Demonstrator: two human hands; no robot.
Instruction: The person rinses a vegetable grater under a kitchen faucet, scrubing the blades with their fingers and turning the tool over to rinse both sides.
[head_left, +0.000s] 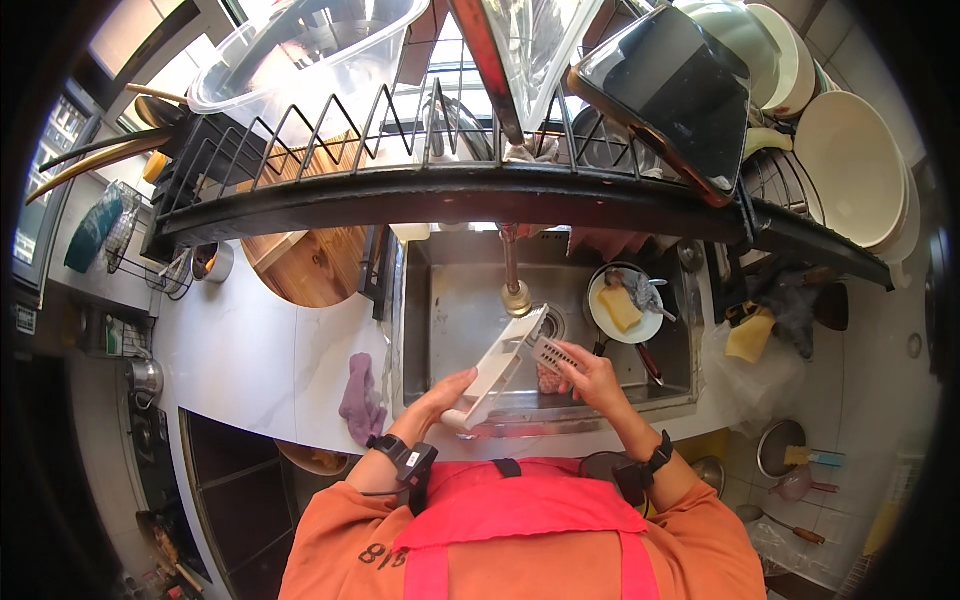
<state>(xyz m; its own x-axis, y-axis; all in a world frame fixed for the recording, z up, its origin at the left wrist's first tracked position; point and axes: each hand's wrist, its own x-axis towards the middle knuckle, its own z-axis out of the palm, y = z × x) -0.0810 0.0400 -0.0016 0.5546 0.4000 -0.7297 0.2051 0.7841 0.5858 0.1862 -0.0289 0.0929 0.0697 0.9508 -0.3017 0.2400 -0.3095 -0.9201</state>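
Over the front of the stainless steel sink (465, 300), my left hand (444, 394) holds a white plastic slicer frame (491, 375), tilted with its far end below the faucet (514, 296). In my right hand (596, 379) is a small perforated grater plate (555, 356), held against or very close to the frame's right side; I cannot tell whether they touch. Beneath the right hand a pinkish item (550, 381) shows in part. The sink drain (553, 324) is partly hidden behind the frame.
Right in the sink, a white bowl (609, 322) with a yellow sponge (621, 309) sits in a dark pan. A black dish rack (465, 196) spans above, bearing a phone (667, 90). A purple cloth (361, 401) lies left, and a round wooden board (315, 266) stands behind it.
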